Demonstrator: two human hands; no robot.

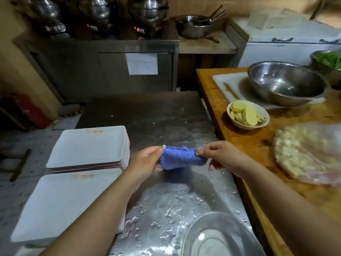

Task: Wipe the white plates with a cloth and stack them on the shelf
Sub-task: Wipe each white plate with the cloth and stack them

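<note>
1. Reading the labels first: both plate stacks carry an orange printed logo near the far edge of the top plate, but it's too blurry to make out any letters. A white sheet of paper (141, 63) is stuck on the steel cabinet door at the back – nothing legible on it either.
2. The left hand (147, 159) pinches the left end of a blue cloth (181, 157), thumb on top and fingers curled under it.
3. The right hand (219, 154) pinches the right end, thumb and forefinger clamped on the fabric, the other fingers curled below.
4. The cloth is bunched into a short roll, held up between both hands above the wet steel counter (166, 200) – not touching it.
5. The far stack of white plates (88, 146) sits on the left of the counter, just beside the left hand, with the near stack of white plates (60, 206) right in front of it, partly under the left forearm.
6. A clear glass bowl (217, 235) sits at the near edge among water droplets.
7. On the wooden table to the right: a small bowl of pale slices (247, 115), a big steel mixing bowl (286, 82) on a white cutting board (230, 84).
</note>
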